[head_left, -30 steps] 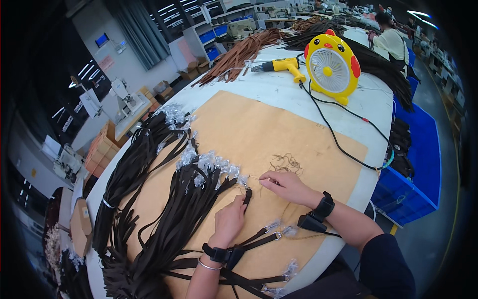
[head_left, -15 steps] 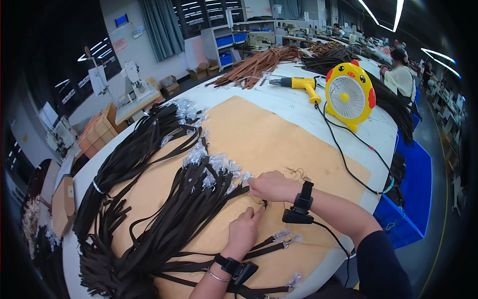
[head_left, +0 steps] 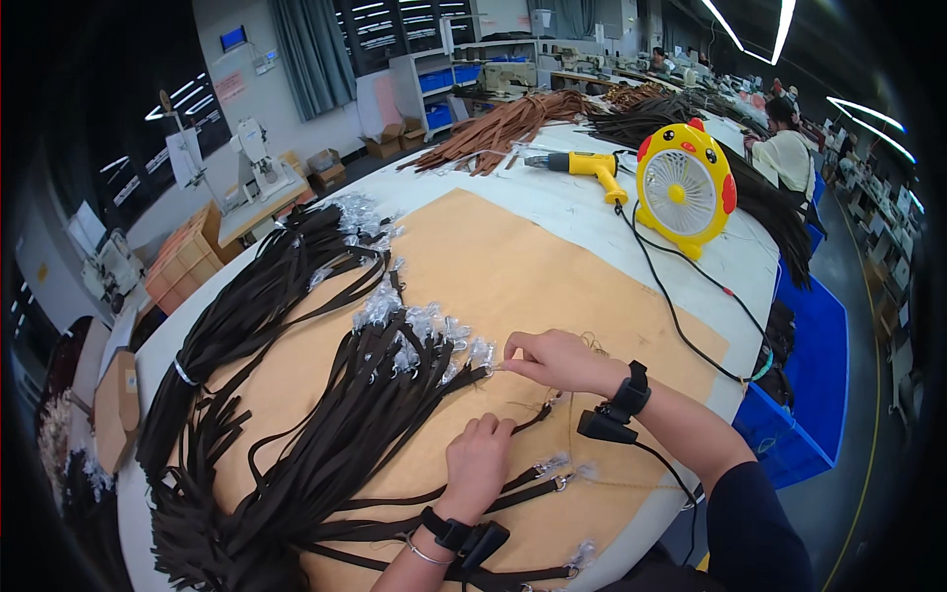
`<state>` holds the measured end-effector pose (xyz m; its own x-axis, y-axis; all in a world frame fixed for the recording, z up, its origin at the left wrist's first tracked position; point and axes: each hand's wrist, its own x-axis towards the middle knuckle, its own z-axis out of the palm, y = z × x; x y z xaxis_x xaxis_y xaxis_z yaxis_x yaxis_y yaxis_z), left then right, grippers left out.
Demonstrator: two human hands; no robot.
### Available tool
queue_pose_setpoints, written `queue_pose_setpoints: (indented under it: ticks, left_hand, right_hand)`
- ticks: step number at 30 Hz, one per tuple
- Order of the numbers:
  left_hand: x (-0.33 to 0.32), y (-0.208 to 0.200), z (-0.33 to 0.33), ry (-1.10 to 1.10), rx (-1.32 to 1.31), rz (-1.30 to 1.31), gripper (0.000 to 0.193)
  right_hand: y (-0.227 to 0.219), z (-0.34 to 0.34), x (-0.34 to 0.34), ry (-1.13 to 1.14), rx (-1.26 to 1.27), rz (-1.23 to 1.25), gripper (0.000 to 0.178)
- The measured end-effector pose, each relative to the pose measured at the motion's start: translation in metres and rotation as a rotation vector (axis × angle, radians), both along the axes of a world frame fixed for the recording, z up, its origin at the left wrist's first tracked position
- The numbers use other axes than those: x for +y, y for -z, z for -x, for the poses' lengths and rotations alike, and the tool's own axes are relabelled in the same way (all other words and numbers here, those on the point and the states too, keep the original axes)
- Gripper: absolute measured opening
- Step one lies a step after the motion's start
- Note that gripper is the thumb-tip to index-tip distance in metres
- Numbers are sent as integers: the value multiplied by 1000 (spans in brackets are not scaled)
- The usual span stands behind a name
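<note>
A dark webbing strap [head_left: 534,419] with a metal clip at its end sticks out past the curled fingers of my left hand [head_left: 477,462], which is closed on it. My right hand [head_left: 564,361] is just above and to the right, thumb and forefinger bent together; whatever is between them is too small to make out. Beside its fingertips is a clip in clear plastic wrap [head_left: 482,353], at the end of a big bundle of dark straps [head_left: 345,424]. Several single straps with wrapped clips [head_left: 546,485] lie below my hands.
A second tied strap bundle [head_left: 237,306] lies at the left on tan paper [head_left: 493,247]. Farther off are a yellow heat gun [head_left: 589,170], a yellow chick-shaped fan [head_left: 685,187] with a cord, and brown straps [head_left: 503,128]. A blue bin [head_left: 804,434] stands right of the table; a person [head_left: 784,153] works beyond.
My right hand has shifted a little right, away from the wrapped clip. My left fingers have curled in, and a strap's clip end now shows beyond them. The whole view has shifted slightly.
</note>
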<state>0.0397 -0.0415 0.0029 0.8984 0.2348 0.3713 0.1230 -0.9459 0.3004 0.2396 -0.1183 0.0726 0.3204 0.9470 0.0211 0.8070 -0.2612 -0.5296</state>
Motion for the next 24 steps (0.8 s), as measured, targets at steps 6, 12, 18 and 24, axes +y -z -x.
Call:
queue_pose_setpoints:
  ticks: [6, 12, 18, 24]
  left_hand:
    - [7, 3, -3, -45, 10, 161, 17]
    - [12, -4, -11, 65, 24, 105, 14]
    - [-10, -22, -28, -78, 54, 43, 20]
    - [-20, -1, -63, -100, 48, 231, 27]
  right_hand:
    - [35, -22, -63, -49, 106, -22, 35]
    - [83, -26, -77, 14, 285, -192, 27]
    - [81, -24, -76, 34, 437, -245, 24]
    - [81, -48, -81, 358, 946, -247, 24]
